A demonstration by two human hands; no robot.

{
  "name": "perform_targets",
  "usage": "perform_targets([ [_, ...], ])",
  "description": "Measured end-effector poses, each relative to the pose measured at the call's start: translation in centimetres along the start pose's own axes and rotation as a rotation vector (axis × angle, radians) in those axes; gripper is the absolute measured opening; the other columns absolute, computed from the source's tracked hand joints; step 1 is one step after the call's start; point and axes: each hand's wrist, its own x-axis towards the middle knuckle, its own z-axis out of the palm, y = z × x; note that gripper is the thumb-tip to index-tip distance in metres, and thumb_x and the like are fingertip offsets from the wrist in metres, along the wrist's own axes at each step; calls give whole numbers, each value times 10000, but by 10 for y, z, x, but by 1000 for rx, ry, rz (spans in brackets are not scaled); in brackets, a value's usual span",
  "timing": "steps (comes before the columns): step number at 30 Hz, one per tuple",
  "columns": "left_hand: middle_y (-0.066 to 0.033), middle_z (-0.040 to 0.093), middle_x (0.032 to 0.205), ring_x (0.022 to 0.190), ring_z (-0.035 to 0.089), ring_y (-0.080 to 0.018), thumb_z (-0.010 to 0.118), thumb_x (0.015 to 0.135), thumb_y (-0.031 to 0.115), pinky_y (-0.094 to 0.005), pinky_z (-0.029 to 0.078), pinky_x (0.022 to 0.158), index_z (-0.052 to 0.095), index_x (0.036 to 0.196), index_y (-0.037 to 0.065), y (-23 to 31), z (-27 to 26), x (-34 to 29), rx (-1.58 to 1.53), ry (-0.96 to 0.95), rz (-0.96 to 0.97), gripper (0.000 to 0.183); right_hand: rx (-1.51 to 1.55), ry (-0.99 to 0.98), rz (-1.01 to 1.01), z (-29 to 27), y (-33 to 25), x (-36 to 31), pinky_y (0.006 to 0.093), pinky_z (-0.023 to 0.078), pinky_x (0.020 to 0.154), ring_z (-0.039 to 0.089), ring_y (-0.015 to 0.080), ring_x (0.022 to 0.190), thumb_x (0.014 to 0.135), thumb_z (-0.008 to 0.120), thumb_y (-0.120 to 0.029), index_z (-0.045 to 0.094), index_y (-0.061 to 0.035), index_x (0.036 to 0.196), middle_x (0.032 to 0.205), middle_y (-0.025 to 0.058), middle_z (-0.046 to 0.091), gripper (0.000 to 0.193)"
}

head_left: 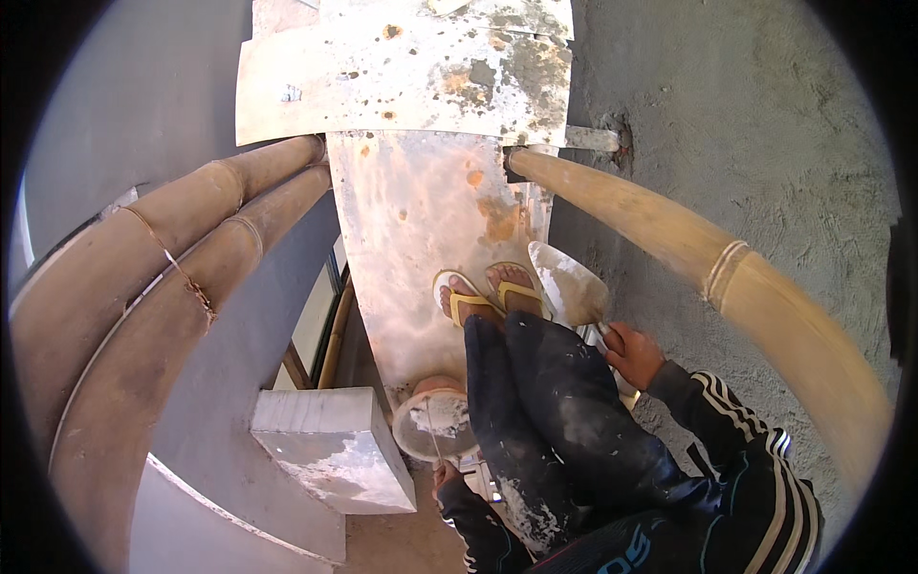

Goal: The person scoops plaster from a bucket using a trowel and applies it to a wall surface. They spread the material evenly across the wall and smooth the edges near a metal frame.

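My right hand (pixel 634 355) is closed around the handle of a trowel (pixel 571 290). Its broad, mortar-smeared blade points up and to the left, just right of my feet. Lower down, my left hand (pixel 445 475) grips the thin handle of a bucket (pixel 402 442), which hangs beside my left leg. Pale grey mortar (pixel 442 415) lies inside it. The fingers of my left hand are partly hidden by the sleeve and the bucket's edge.
I stand in yellow-strapped sandals (pixel 469 299) on a narrow, stained plank walkway (pixel 402 258). Bamboo poles flank it, two on the left (pixel 182 249) and one on the right (pixel 669 210). A rough grey wall (pixel 746 124) rises at right; a concrete block (pixel 330 416) juts out lower left.
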Motion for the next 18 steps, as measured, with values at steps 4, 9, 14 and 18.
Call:
perform_targets([
  [4, -75, 466, 695, 670, 486, -234, 509, 722, 88, -418, 447, 788, 450, 716, 19, -33, -16, -75, 663, -286, -31, 91, 19, 30, 54, -9, 6, -27, 491, 464, 756, 587, 439, 869, 793, 635, -173, 460, 0, 1170, 916, 255, 611, 450],
  [9, -29, 408, 606, 535, 406, -185, 574, 710, 117, -366, 408, 712, 447, 683, 53, -106, -37, -158, 883, -526, -90, 145, 38, 46, 76, -10, -13, -49, 483, 465, 766, 584, 442, 881, 789, 635, -174, 465, 2, 1170, 950, 267, 605, 453],
  [14, 27, 361, 576, 498, 335, -138, 589, 793, 170, -365, 399, 706, 508, 733, 73, -223, -48, -267, 1192, -849, -27, 139, 13, 134, 25, -6, -40, -57, 483, 464, 766, 584, 436, 886, 803, 619, -189, 473, 5, 1174, 952, 266, 606, 443],
  [18, 38, 363, 599, 526, 329, -105, 591, 813, 184, -331, 406, 681, 532, 780, 98, -304, -35, -286, 1380, -1005, -131, 109, 57, 244, -69, -16, -81, -49, 474, 459, 783, 584, 420, 919, 823, 604, -210, 465, 0, 1193, 955, 260, 606, 448],
])
